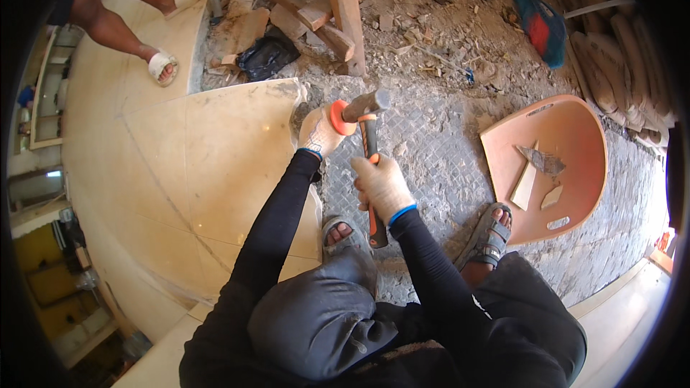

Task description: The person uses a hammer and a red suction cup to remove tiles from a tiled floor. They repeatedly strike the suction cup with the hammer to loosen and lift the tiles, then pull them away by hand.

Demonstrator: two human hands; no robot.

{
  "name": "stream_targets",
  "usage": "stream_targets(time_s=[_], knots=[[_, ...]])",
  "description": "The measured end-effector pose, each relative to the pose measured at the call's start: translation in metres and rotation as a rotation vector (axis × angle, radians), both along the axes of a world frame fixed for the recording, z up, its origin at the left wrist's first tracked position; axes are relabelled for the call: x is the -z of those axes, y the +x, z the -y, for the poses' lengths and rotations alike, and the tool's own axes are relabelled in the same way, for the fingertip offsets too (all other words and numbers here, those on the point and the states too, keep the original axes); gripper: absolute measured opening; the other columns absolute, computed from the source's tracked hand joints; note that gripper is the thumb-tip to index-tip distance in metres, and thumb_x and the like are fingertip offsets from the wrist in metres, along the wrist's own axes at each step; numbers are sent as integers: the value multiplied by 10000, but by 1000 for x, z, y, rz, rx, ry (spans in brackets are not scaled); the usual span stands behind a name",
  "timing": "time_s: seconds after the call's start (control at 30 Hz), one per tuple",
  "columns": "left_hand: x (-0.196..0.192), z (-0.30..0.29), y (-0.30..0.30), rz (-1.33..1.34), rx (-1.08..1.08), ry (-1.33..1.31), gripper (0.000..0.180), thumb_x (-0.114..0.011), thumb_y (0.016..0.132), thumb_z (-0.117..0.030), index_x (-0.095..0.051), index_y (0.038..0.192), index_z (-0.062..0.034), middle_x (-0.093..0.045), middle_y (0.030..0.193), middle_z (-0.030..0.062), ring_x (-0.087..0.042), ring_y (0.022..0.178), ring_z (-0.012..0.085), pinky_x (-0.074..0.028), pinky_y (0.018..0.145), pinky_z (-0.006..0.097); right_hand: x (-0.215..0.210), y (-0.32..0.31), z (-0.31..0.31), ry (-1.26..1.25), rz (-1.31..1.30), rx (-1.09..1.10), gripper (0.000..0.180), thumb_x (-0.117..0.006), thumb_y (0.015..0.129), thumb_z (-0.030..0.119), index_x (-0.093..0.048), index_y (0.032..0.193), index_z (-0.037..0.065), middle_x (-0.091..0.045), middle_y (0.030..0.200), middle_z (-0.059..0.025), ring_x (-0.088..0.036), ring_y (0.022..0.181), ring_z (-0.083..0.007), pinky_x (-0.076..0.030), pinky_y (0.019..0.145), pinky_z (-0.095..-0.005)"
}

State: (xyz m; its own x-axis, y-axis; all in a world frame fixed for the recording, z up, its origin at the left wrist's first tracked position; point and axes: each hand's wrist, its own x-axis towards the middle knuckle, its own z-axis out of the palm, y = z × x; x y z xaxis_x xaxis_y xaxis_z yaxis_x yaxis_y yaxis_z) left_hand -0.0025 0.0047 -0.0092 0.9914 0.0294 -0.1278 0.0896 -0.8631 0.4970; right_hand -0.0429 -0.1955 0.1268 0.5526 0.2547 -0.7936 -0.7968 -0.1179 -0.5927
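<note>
Landmark: broken edge of the big beige floor tile (208, 165). Left hand (318, 131), gloved, is clamped on a chisel with an orange hand guard (341, 116), right at that broken edge; the chisel tip is hidden by the hand. Right hand (381, 185), gloved, is clamped on the orange-and-black handle of a hammer (368, 145). The hammer head sits touching or just over the chisel's struck end, can't tell which. The hands are apart, right one nearer the body. Right of the tile edge: bare rough mortar bed (438, 151), and farther right an orange plastic seat shell (568, 165) holding tile shards. Beyond the tile's far edge: timber pieces (345, 7), rubble, and another person's sandalled feet (164, 66).
</note>
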Motion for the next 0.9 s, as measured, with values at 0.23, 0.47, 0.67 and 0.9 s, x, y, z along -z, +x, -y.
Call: stream_targets(time_s=[0.23, 0.47, 0.67, 0.9], knots=[[24, -14, 2, 235, 36, -24, 281, -783, 922, -329, -747, 1098, -114, -775, 1043, 163, -724, 983, 404, -574, 825, 494, -45, 35, 55, 157, 207, 328, 351, -652, 1071, 398, -512, 871, 146, -502, 658, 28, -472, 461, -82, -444, 421, -310], [33, -9, -2, 195, -55, -66, 368, -741, 923, -384, -698, 1177, -120, -768, 1118, 152, -717, 1039, 407, -577, 864, 515, -20, 28, 29, 200, 416, 653, 371, -652, 1081, 367, -533, 801, 155, -494, 642, 26, -467, 495, -101, -412, 461, -307], [23, -6, 1, -20, -95, -193, 409, -784, 928, -332, -699, 1237, -78, -744, 1221, 202, -709, 1138, 410, -568, 932, 489, 22, -2, 23, 70, -79, 213, 251, -708, 1017, 275, -531, 963, 106, -539, 679, 1, -492, 459, -112, -466, 429, -341], [34, -17, -4, 40, -5, -18, 399, -780, 935, -245, -655, 1270, -69, -716, 1219, 182, -683, 1144, 400, -567, 931, 480, -33, 51, 91, 172, 303, 602, 325, -664, 1069, 357, -528, 879, 131, -488, 640, 25, -480, 466, -107, -451, 429, -322]])
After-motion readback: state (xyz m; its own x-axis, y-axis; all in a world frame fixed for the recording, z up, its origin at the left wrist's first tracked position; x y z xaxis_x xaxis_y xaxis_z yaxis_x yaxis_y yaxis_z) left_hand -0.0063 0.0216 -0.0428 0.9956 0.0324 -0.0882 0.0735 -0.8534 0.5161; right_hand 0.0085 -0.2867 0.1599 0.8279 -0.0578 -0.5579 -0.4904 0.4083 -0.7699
